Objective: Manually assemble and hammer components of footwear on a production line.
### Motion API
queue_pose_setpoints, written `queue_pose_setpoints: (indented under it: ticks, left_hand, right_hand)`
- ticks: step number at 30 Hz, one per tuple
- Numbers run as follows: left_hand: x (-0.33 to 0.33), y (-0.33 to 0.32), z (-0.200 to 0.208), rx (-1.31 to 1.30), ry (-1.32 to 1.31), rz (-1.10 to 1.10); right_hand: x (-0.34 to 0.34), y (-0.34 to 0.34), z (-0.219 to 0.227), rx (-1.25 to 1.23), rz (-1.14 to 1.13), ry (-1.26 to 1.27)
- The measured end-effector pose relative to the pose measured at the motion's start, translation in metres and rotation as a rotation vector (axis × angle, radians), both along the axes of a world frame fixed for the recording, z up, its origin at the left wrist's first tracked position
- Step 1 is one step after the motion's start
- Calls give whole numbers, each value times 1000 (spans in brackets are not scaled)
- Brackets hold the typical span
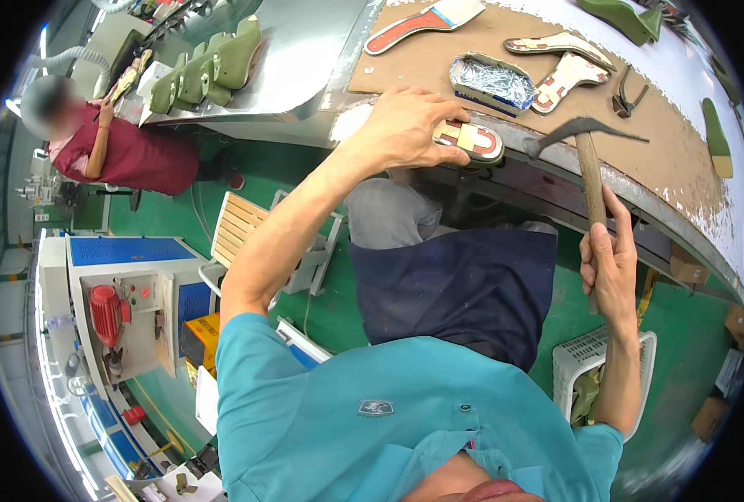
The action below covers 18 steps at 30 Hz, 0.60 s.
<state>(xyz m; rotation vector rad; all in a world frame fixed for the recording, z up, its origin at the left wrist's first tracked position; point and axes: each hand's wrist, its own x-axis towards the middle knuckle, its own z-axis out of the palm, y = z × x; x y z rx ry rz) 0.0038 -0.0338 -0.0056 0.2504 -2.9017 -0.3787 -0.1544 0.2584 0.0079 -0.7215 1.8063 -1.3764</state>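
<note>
Wood forms the long, straight handle of the dark metal-headed hammer, which is upright in view at the front edge of the bench. The right hand has its fingers and thumb wrapped around the lower handle. Expect a stiff tool with most of its weight in the head; the low part of the handle is the suitable hold.

The cream, red-edged sole piece is at the bench edge, left of the hammer head. The left hand grips its left end, thumb on the near side, fingers over the far side. The piece appears firm and moderately light; hold it by its sides, leaving the upper face accessible. Its underside is mostly hidden, so bench contact cannot be confirmed.

Containers: the open blue-and-white cardboard box on the bench is filled with loose, thin silver nails. The white slatted plastic basket on the floor contains olive-green pieces, partly hidden.
</note>
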Motion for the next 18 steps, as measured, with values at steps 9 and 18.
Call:
queue_pose_setpoints:
  ticks: [9,18]
  left_hand:
    - [-2,10,-7,-32,21,79]
    - [2,19,-3,13,-50,194]
  right_hand:
    - [-7,16,2,-100,-62,201]
    - [-8,-29,76,-502,-137,519]
